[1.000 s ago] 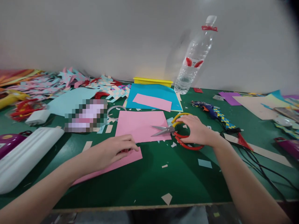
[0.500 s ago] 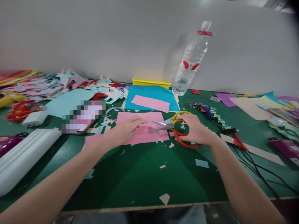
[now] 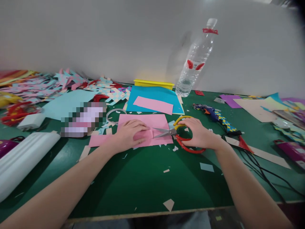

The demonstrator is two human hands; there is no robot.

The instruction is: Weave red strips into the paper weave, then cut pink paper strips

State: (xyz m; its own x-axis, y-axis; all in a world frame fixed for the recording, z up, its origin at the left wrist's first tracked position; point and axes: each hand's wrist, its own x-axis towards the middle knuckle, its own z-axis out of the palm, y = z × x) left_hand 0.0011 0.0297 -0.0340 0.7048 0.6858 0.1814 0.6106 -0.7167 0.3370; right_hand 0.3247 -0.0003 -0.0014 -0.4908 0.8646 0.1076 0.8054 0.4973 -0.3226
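A small folded piece of pink paper [image 3: 148,135] is pinched between the thumb and fingers of my left hand [image 3: 130,135], just over a pink paper sheet [image 3: 143,119] on the table. My right hand [image 3: 199,133] grips scissors [image 3: 172,132] with one yellow and one red handle loop. Their blades are apart and point left, with the tips at the right end of the small pink piece. Whether the blades touch it, I cannot tell. Under my left wrist another pink strip [image 3: 97,140] sticks out.
Behind the sheet lie blue paper [image 3: 152,90] and a pink strip [image 3: 152,105]. A leaning water bottle [image 3: 195,60] stands at the wall. A glue gun [image 3: 214,116] with cables is to the right. Left are a phone [image 3: 83,119], a tape ring [image 3: 111,116] and a white case [image 3: 26,159].
My left hand has come down and right, its fingers closing on the small pink paper piece by the blade tips. The scissors stay in nearly the same place with blades apart.
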